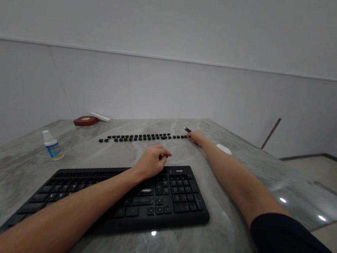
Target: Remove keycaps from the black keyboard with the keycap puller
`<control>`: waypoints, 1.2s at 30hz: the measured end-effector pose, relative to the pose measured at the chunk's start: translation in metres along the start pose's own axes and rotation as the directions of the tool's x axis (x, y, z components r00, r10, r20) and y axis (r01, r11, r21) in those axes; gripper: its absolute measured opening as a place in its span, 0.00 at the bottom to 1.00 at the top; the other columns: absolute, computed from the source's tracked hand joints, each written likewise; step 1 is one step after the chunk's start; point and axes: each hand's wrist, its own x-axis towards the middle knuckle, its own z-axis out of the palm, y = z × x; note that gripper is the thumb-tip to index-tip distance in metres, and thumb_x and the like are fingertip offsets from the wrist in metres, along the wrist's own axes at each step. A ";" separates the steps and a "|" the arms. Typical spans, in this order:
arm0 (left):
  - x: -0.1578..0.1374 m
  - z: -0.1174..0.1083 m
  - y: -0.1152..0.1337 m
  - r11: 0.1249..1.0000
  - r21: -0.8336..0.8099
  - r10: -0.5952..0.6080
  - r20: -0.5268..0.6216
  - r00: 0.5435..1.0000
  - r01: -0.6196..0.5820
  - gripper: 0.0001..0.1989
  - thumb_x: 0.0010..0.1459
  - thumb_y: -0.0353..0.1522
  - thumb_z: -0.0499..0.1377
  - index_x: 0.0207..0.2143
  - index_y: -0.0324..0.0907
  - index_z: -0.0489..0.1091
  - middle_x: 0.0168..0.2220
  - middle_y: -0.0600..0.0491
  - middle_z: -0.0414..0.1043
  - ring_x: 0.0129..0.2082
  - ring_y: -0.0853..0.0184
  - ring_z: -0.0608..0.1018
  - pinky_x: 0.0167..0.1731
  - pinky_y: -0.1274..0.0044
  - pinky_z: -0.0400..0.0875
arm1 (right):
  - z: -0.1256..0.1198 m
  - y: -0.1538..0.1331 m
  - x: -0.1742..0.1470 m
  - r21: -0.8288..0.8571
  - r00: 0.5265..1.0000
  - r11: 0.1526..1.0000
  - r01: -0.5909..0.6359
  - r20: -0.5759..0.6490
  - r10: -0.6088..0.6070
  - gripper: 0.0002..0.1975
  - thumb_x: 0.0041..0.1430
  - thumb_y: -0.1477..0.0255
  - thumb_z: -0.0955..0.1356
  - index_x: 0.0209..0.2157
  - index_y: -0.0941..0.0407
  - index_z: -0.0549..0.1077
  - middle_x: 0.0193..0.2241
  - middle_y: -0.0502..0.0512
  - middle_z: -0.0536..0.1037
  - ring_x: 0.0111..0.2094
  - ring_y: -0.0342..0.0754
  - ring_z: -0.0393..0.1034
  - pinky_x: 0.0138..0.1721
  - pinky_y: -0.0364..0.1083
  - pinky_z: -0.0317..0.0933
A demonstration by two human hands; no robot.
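My right hand (196,137) reaches to the right end of the loose keys and is closed around a slim dark pen-like tool (187,130). Its fingertips are at the last of several black keycaps (145,136), laid out in rows on the grey stone-look table. Over the top edge of a black keyboard (183,219) hovers or rests my left hand (152,160); I cannot tell which. Its fingers are loosely bent, with a gap between thumb and forefinger and nothing visible in them. My left forearm hides part of the keyboard.
A white spray bottle (52,145) with a blue label stands at the left. Toward the back lie a red-brown case (85,121) and a flat white item (100,117). A white rounded object (224,149) is partly behind my right forearm. A pale wall (160,88) borders the table (228,243).
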 end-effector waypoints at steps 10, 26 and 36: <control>-0.001 0.002 -0.003 0.997 0.020 0.070 0.018 0.997 -0.070 0.14 0.55 0.21 0.54 0.35 0.39 0.77 0.32 0.51 0.75 0.32 0.68 0.76 0.37 0.75 0.70 | -0.029 -0.023 -0.033 0.171 0.992 0.979 0.107 -0.087 -0.093 0.19 0.66 0.64 0.60 0.25 0.60 0.68 0.14 0.48 0.64 0.16 0.37 0.58 0.19 0.38 0.54; -0.007 -0.004 0.009 0.866 0.025 0.470 0.304 0.829 -0.500 0.16 0.55 0.21 0.50 0.39 0.41 0.74 0.39 0.48 0.73 0.40 0.65 0.74 0.43 0.70 0.70 | -0.064 0.027 -0.191 0.130 0.447 0.469 0.873 0.170 -0.878 0.13 0.56 0.62 0.68 0.27 0.57 0.76 0.23 0.53 0.77 0.24 0.44 0.69 0.27 0.42 0.63; -0.006 -0.011 0.017 0.816 -0.046 0.544 0.400 0.738 -0.577 0.19 0.57 0.21 0.49 0.45 0.44 0.74 0.42 0.48 0.73 0.41 0.64 0.73 0.45 0.70 0.69 | -0.074 0.026 -0.192 -0.124 0.175 0.144 0.982 0.297 -0.939 0.10 0.58 0.67 0.66 0.25 0.55 0.74 0.19 0.50 0.74 0.20 0.40 0.65 0.24 0.40 0.56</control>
